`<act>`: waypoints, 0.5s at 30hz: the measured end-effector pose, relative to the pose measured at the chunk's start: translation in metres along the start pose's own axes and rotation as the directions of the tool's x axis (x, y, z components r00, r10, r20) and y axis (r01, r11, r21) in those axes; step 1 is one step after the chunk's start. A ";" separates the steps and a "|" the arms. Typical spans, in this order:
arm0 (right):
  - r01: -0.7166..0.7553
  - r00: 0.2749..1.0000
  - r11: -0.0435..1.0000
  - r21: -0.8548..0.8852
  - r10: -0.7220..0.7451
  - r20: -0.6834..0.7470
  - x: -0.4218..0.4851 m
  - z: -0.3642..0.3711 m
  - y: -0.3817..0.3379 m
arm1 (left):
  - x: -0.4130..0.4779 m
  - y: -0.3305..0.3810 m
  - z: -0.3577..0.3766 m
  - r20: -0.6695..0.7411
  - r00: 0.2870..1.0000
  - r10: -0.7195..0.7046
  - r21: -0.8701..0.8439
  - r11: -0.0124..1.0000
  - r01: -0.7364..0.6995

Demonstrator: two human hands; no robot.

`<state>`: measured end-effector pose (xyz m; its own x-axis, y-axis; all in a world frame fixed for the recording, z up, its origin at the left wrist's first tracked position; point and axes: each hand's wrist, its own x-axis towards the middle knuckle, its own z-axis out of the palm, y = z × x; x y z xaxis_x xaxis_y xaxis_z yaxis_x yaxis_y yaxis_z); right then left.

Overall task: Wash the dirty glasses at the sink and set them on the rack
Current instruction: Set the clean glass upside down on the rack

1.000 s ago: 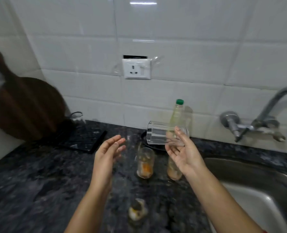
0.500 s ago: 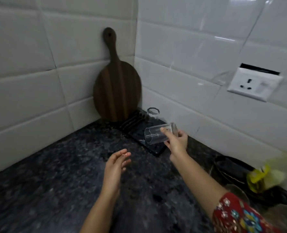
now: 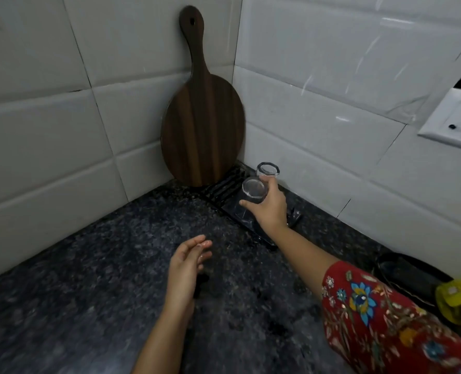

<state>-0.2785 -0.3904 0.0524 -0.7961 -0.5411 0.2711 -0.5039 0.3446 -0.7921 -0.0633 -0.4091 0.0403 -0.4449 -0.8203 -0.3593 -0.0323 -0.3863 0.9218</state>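
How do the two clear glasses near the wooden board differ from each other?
The nearer glass is gripped by the right hand; the farther glass stands free. The nearer glass is over the middle of the black rack, the farther glass close to the tiled wall. Whether the nearer glass rests on the black rack yet is unclear; the farther glass does. Both are clear and bottom up.

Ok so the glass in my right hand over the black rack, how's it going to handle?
Probably slippery: the glass is smooth and clear, and the left hand glistens as if wet. Likely fragile; the right hand holds it close beside a second glass, so a nudge could clink them. The ribbed rack may leave it slightly tippy.
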 end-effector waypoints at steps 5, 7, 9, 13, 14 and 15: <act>-0.005 1.000 1.000 -0.018 0.005 0.007 0.009 0.005 0.003 | 0.003 -0.004 -0.002 -0.006 1.000 -0.002 -0.001 1.000 0.002; -0.013 1.000 0.999 -0.031 0.013 0.007 0.011 0.008 0.004 | 0.002 -0.006 -0.001 -0.001 1.000 -0.002 0.001 1.000 0.002; -0.026 1.000 0.999 -0.031 0.025 -0.006 0.011 0.010 0.004 | 0.002 -0.007 0.001 0.012 1.000 -0.003 0.002 1.000 0.003; -0.069 0.998 0.997 -0.024 0.069 0.008 0.005 0.011 0.002 | -0.003 -0.003 0.005 0.029 0.999 0.015 0.001 1.000 -0.015; -0.109 0.994 0.994 -0.001 0.109 0.012 0.001 0.008 0.000 | -0.006 0.000 0.006 0.032 0.999 0.024 -0.001 1.000 -0.024; -0.169 0.986 0.985 0.042 0.168 0.009 -0.005 0.003 -0.003 | -0.009 0.002 0.007 0.038 0.999 0.034 -0.001 0.999 -0.034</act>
<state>-0.2724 -0.3908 0.0518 -0.8664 -0.4825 0.1287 -0.3478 0.3982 -0.8488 -0.0656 -0.3995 0.0464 -0.4796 -0.8162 -0.3222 -0.0165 -0.3588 0.9333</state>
